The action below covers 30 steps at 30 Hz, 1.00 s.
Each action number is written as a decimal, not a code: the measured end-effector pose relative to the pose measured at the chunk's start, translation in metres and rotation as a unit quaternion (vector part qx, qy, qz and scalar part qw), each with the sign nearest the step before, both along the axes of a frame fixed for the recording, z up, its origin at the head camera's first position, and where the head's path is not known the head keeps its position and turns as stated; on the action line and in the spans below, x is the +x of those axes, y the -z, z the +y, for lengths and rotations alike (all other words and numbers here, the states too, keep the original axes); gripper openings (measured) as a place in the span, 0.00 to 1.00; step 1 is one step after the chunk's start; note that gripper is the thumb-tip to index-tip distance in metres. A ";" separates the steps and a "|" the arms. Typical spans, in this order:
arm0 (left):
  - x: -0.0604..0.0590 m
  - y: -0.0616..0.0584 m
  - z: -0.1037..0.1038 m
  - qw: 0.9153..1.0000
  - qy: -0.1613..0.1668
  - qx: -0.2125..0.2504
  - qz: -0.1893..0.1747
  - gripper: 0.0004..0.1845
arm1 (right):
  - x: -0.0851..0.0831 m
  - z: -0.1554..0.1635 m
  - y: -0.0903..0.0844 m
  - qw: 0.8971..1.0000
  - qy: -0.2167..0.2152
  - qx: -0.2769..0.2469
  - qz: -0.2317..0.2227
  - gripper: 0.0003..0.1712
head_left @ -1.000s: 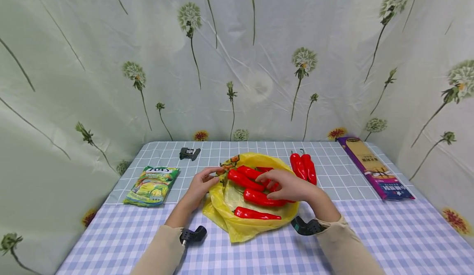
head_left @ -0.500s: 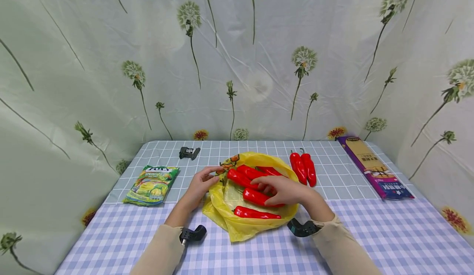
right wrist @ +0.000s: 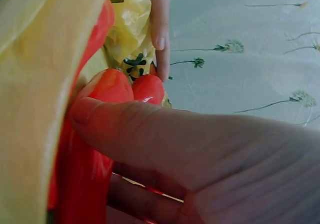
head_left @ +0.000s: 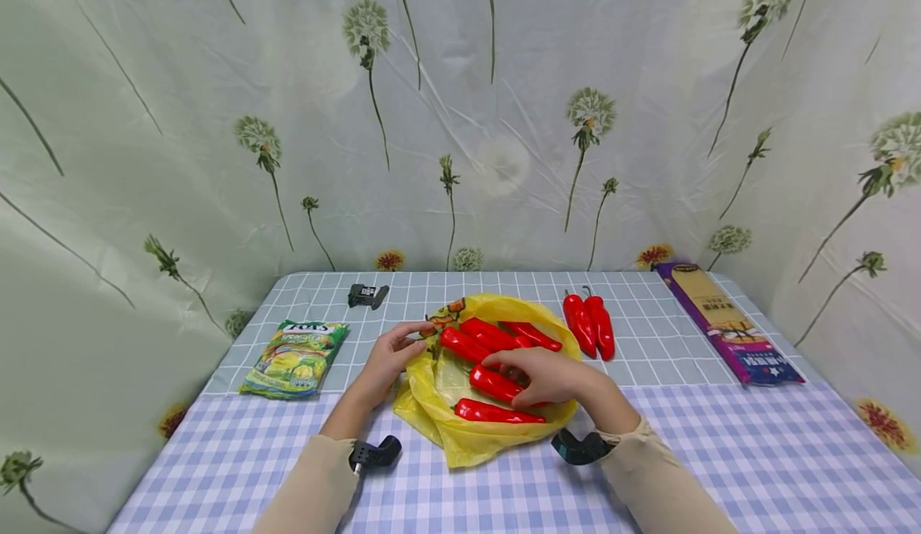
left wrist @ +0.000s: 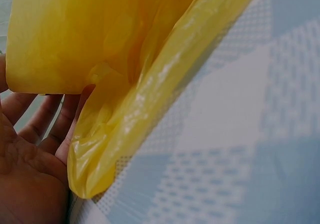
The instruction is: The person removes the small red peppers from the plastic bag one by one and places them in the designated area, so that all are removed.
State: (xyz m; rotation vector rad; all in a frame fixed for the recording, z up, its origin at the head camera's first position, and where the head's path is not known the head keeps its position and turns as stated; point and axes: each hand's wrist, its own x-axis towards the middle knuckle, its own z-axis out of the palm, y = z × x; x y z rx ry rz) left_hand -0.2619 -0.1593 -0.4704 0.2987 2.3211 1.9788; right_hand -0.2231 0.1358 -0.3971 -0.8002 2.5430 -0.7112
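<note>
A yellow plastic bag (head_left: 478, 448) lies with its mouth turned wide, several red peppers inside. My left hand (head_left: 384, 362) pinches the bag's left rim; in the left wrist view the fingers (left wrist: 37, 119) lie behind the yellow film. Over the bag's right side, my right hand (head_left: 554, 378) grips a red pepper (head_left: 492, 384) in the middle, thumb on its near side. The right wrist view shows that thumb pressed on the pepper (right wrist: 82, 184), fingers beneath. Nearest me inside the bag is another pepper (head_left: 496, 412); one more (head_left: 462, 344) lies farther back.
Two red peppers (head_left: 600, 328) lie behind the bag, to its right. A green candy packet (head_left: 295, 362) is at left, a black device (head_left: 368, 296) at the back left, and a long purple packet (head_left: 728, 328) at far right. A floral curtain (head_left: 504, 118) hangs behind.
My right hand has moved left and toward me, from hovering over the peppers to closing thumb and fingers on the middle one. The left hand stays at the rim.
</note>
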 end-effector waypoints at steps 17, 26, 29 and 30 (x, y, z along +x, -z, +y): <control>-0.001 -0.001 0.001 1.000 -0.007 0.005 -0.010 0.20 | -0.001 -0.003 0.003 0.999 0.004 0.035 0.028 0.37; -0.001 -0.003 0.001 1.000 0.000 -0.004 0.005 0.21 | 0.001 -0.004 0.001 0.999 0.003 0.022 0.025 0.41; -0.001 -0.001 0.000 1.000 0.002 0.002 0.015 0.21 | 0.001 -0.004 -0.001 1.000 0.005 0.011 0.017 0.41; -0.001 0.001 -0.001 1.000 0.002 0.005 0.020 0.20 | 0.001 -0.004 -0.001 1.000 0.005 0.006 0.016 0.41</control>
